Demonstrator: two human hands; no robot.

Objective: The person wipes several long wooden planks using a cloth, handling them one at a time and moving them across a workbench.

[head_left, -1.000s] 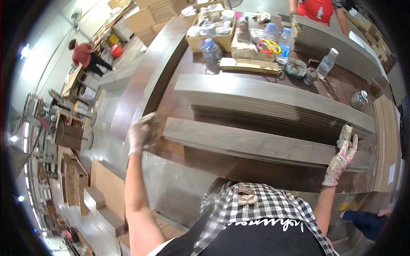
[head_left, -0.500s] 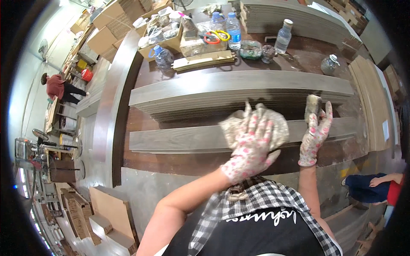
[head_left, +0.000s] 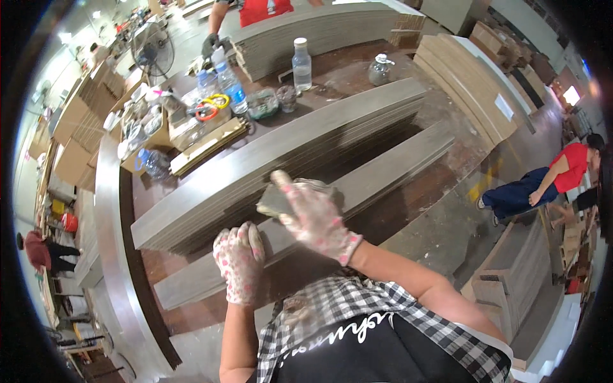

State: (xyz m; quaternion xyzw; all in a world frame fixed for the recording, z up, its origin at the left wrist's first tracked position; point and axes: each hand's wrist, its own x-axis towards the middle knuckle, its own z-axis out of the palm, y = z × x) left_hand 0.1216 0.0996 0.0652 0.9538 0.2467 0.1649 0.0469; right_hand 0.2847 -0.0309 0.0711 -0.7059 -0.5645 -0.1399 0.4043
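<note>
Workshop clutter spreads around a dark brown bench (head_left: 345, 80), whose long stacks of grey boards slant across from near left to far right. At its near side, the gloved right hand (head_left: 317, 220) has its fingers around a grey-green block (head_left: 273, 203), index finger reaching toward the far left and thumb set apart below it. Just to the left, the gloved left hand (head_left: 239, 262) keeps its fingers pressed together and bent over the board; whether they grip anything beneath, I cannot tell. Both hands are over the near stack of boards (head_left: 377, 175): its long axis runs from near left to far right, with a short length showing left of the left hand and a longer one to the right of the right hand, which is nearer that far right end. The block lies toward the near stack's far edge, facing the taller far stack of boards (head_left: 287, 147). Beyond are scissors (head_left: 206, 112) with red and yellow handles, a clear bottle (head_left: 302, 67) and a squat jar (head_left: 380, 71). Farther out, one person in red (head_left: 265, 9) is across the bench, another person (head_left: 568, 169) is at right, and a large fan (head_left: 152, 54) stands at far left.
</note>
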